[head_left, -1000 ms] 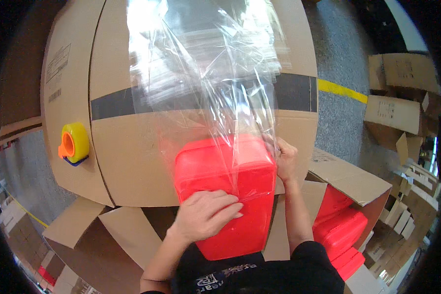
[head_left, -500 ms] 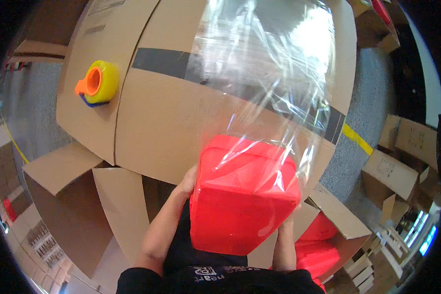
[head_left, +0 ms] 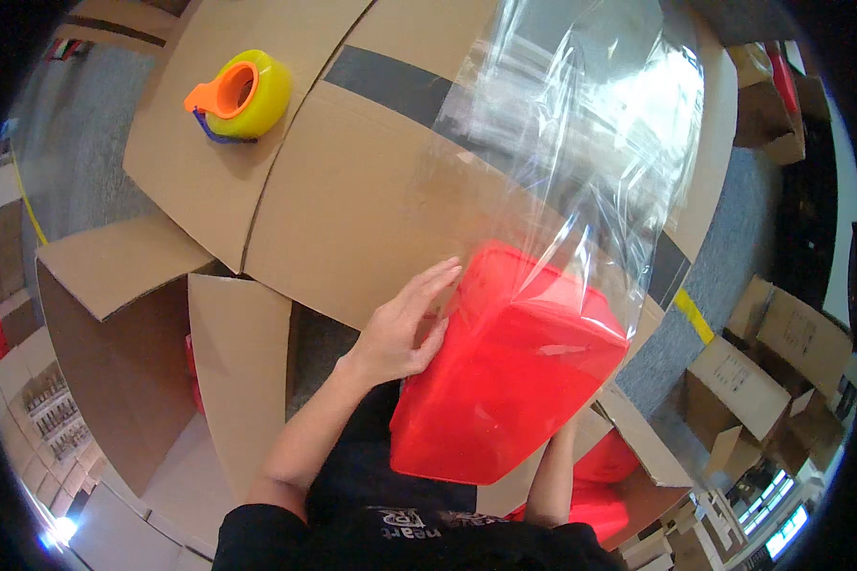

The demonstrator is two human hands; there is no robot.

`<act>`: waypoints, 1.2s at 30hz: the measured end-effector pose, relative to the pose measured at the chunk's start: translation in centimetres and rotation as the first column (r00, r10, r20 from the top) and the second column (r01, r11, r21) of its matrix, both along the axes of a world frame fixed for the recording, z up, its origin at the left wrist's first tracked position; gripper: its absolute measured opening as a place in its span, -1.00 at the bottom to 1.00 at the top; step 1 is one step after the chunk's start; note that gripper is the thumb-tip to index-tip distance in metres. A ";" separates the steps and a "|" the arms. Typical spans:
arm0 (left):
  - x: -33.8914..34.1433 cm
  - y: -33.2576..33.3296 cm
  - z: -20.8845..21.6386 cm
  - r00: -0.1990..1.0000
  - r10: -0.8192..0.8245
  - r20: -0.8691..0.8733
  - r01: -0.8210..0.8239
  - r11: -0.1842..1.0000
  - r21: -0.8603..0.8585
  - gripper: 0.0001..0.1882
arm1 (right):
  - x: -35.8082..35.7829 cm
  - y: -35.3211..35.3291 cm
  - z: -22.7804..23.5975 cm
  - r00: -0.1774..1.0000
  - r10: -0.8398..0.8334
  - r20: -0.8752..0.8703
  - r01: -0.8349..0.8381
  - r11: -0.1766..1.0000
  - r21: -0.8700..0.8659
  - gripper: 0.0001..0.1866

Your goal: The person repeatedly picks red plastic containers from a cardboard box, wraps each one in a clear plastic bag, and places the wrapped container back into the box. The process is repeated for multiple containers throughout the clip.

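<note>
A red plastic bin (head_left: pixel 514 381) is tilted in front of my body, its upper end inside a clear plastic bag (head_left: pixel 581 124). The bag spreads away over the cardboard surface. My left hand (head_left: pixel 408 328) is beside the bin's left side, fingers stretched out and thumb apart; the fingertips are at or very near its wall. Behind the bin's lower right side, my right hand (head_left: pixel 568 433) supports it, its fingers hidden. On the cardboard at the far left sits a yellow tape roll (head_left: pixel 274 95) on an orange holder (head_left: pixel 209 98).
The work surface is a large cardboard box (head_left: pixel 343 219) with a dark tape strip (head_left: pixel 390 84). An open carton (head_left: pixel 114 381) stands at the near left. Another carton (head_left: pixel 652 447) at the near right contains red plastic items (head_left: pixel 595 509). More cartons (head_left: pixel 743 381) stand on the floor at right.
My left hand has come off its hold on the bin's side, its fingers now extended. The bin has turned and shifted right in the picture, along with the bag. The whole view has also shifted.
</note>
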State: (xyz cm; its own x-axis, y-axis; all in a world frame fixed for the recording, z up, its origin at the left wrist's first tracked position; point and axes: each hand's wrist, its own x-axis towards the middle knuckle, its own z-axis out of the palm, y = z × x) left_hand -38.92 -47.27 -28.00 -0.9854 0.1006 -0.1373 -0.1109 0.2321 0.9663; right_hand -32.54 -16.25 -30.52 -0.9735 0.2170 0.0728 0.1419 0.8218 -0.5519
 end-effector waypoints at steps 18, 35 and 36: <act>2.9 1.0 -2.7 0.996 -0.046 -0.073 0.009 0.899 -0.438 -0.51 | 0.9 0.5 2.5 0.999 0.010 -0.048 -0.003 0.990 0.138 -0.83; 0.9 0.3 -0.5 0.812 -0.198 -0.549 -0.185 0.805 -0.563 -0.75 | -3.1 1.1 3.8 0.941 0.214 -0.261 -0.162 0.965 0.208 -0.75; 1.5 0.2 -0.1 0.813 -0.211 -0.542 -0.173 0.803 -0.571 -0.76 | -2.7 1.1 3.8 0.909 0.246 -0.337 -0.186 0.962 0.201 -0.75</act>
